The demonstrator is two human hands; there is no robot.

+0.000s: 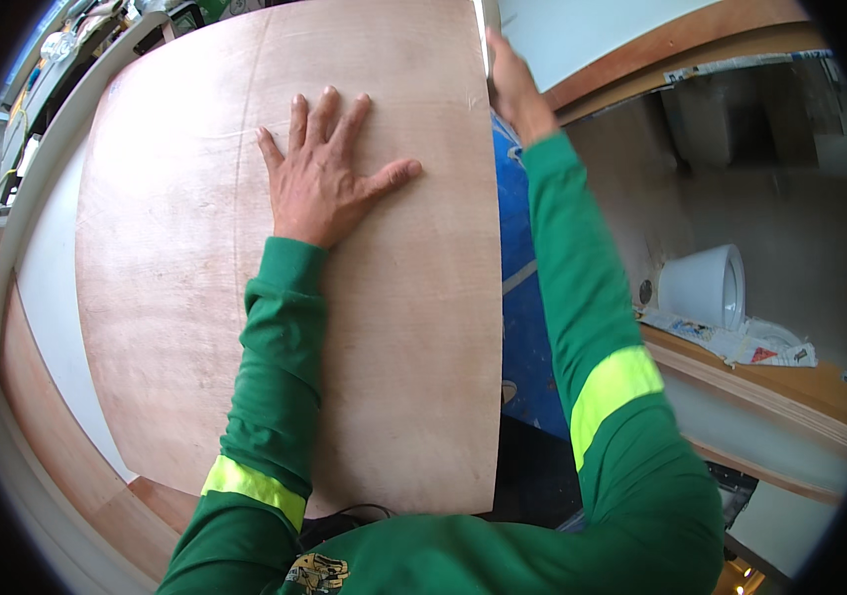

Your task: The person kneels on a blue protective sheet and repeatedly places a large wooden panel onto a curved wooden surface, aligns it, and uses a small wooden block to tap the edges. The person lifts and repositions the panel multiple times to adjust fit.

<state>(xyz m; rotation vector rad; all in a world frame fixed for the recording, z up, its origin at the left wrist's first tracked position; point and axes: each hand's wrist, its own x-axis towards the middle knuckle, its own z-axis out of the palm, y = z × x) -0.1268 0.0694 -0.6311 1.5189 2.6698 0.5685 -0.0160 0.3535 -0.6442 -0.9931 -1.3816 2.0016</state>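
Observation:
A large, thin sheet of pale plywood (394,327) lies in front of me, with a faint crease line running down its far half. My left hand (322,183) rests flat on the sheet, fingers spread and thumb pointing right. At the sheet's far right edge, my right hand (519,91) is closed, its fingers partly hidden and slightly blurred. A narrow white strip (482,35) shows along the edge beside those fingers; whether the hand holds it or something else is unclear.
Beneath the sheet's right side is a blue surface (527,337). A wood-edged ledge (770,397) stands at right, with a white bucket-like container (701,288) and crumpled printed paper (731,340) near it. White-and-wood edging (56,397) curves along the left; assorted items (56,50) sit at far left.

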